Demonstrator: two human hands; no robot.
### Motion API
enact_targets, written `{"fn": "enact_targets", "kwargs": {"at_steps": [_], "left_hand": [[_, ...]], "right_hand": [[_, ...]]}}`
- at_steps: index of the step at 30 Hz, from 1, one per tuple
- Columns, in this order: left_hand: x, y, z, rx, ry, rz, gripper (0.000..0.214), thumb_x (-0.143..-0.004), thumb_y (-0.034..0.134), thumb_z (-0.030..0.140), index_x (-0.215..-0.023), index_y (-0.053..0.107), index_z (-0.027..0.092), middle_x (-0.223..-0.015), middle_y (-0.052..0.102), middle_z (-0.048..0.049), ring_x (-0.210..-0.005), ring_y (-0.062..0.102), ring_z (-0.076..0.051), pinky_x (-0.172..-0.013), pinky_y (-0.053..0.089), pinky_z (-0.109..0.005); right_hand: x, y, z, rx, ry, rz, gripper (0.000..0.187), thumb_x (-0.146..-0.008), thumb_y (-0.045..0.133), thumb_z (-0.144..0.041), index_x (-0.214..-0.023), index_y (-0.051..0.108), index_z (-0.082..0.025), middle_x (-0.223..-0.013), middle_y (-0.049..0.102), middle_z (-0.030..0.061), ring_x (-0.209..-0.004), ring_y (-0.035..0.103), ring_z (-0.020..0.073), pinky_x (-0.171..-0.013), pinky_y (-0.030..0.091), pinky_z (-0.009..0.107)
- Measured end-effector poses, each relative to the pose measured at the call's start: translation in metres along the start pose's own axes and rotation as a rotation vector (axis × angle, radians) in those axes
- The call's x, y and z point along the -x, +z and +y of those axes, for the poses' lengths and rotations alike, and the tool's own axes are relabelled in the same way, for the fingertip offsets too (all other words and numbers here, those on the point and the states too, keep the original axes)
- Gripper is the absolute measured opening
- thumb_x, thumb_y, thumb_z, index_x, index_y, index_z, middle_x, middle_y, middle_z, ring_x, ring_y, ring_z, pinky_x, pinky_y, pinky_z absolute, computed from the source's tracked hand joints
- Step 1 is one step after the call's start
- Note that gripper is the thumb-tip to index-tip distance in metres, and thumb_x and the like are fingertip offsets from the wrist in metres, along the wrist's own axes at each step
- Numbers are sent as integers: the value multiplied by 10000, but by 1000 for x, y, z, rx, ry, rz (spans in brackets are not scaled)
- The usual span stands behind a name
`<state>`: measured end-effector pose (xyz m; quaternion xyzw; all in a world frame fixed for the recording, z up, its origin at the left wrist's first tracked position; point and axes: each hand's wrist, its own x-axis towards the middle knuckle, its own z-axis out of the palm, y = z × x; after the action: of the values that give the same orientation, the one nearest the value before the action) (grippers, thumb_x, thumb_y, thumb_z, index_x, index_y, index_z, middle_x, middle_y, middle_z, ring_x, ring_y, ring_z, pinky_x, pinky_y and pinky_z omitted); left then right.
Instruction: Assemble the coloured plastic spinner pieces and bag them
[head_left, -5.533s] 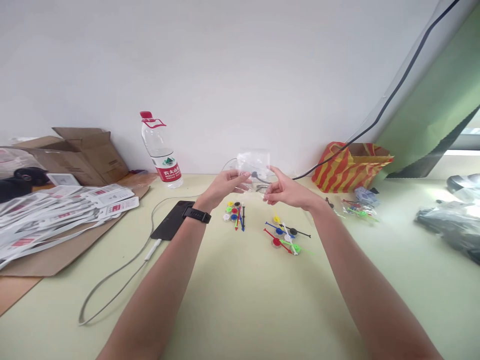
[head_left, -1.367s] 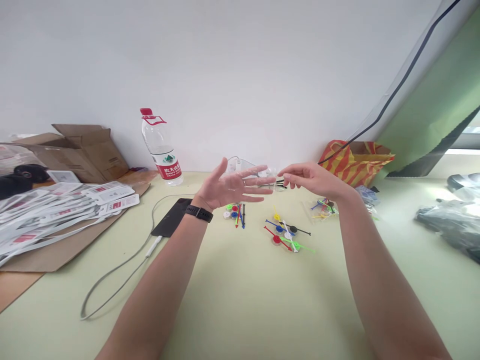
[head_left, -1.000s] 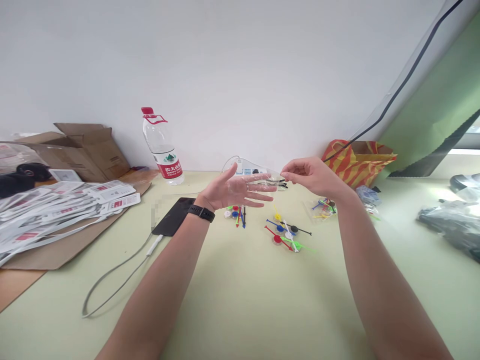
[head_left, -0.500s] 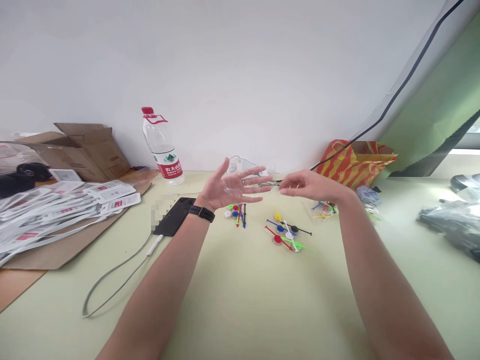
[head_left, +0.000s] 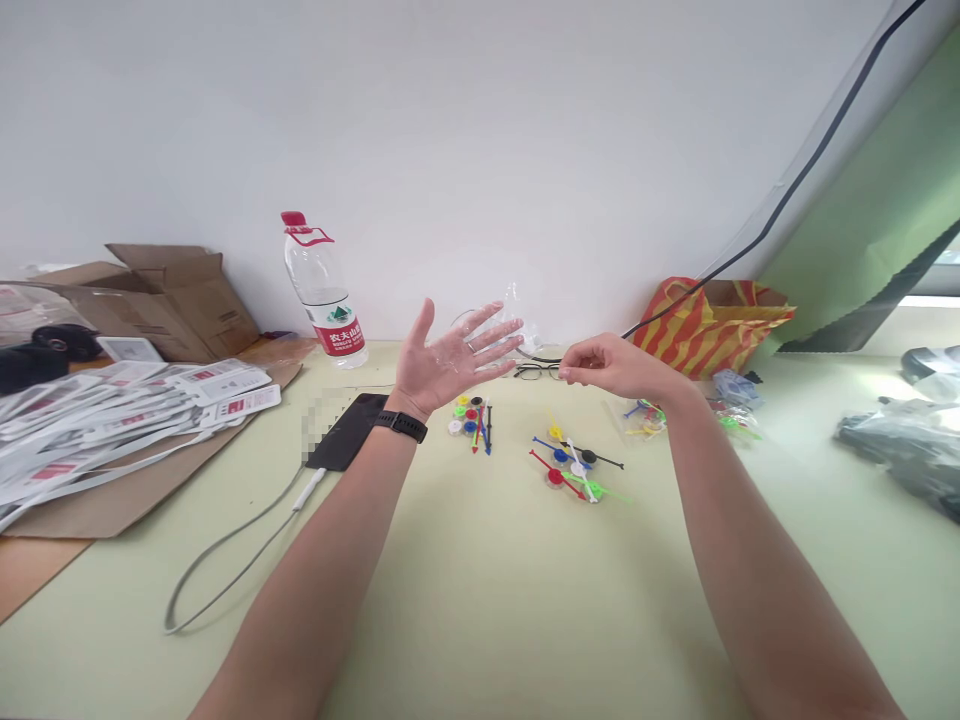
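My left hand [head_left: 457,355] is raised above the table, palm up with its fingers spread. Something clear and shiny, like thin transparent plastic pieces, lies on the palm. Facing it, my right hand [head_left: 615,365] hovers with thumb and fingertips pinched; whatever is between them is too small to make out. Under and between the hands, a loose group of coloured arrow spinners [head_left: 576,470] lies on the table in red, blue, white, green, yellow and black. Left of them is a cluster of small coloured discs [head_left: 463,415] beside several arrow pointers [head_left: 481,430].
A water bottle [head_left: 330,310] stands against the wall, with a black phone [head_left: 349,435] and its cable in front. Cards with lanyards [head_left: 135,410] and a carton [head_left: 165,300] fill the left. Glasses [head_left: 529,372], a striped bag [head_left: 712,325] and plastic-wrapped items [head_left: 907,445] lie behind and right.
My left hand has shifted slightly left and up, away from my right hand, with its fingers spread wider. The right hand stays pinched in nearly the same place.
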<state>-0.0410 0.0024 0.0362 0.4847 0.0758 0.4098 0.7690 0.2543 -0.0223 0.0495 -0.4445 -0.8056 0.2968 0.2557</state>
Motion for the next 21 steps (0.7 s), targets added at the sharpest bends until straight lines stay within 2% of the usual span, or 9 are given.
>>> {"fn": "enact_targets", "kwargs": {"at_steps": [4,9,11,17,21], "left_hand": [[-1,-2,-1,21,-22,-5,852,-935,382,781,-1504,525,164,-1528,556,-169,-1475,448,-386,-1191,391,-521],[-3,-4,-5,64,-55,-20,885,-941,365,780,-1514,512,120,-1532,546,-189,-1474,448,-391,-1197,391,-500],[-3,-4,-5,84,-58,-22,864,-960,361,752,-1521,502,110,-1534,543,-195,-1478,442,-390,-1202,383,-503],[-3,-10,-5,97,-34,-11,650,-1057,311,530,-1566,443,149,-1554,534,-152,-1494,431,-344,-1240,325,-492],[-2,-13,-3,87,-28,-2,670,-1047,322,564,-1563,449,156,-1569,517,-148,-1502,417,-349,-1238,329,-495]], "right_hand": [[-2,4,-3,-104,-47,80,477,-815,740,-662,-973,755,-212,-873,719,65,-804,611,216,-724,478,350],[-6,8,-6,-114,-90,180,465,-847,701,-662,-911,733,-203,-820,690,60,-765,586,205,-692,456,349],[-6,8,-6,-100,-94,191,449,-853,695,-647,-890,726,-201,-810,685,59,-755,576,202,-677,444,344],[-7,10,-1,-60,-87,221,389,-894,669,-582,-872,723,-197,-785,672,45,-716,542,181,-648,410,329],[-6,9,5,-37,-63,187,396,-888,672,-585,-859,726,-194,-797,685,50,-728,560,190,-667,429,335]]}}
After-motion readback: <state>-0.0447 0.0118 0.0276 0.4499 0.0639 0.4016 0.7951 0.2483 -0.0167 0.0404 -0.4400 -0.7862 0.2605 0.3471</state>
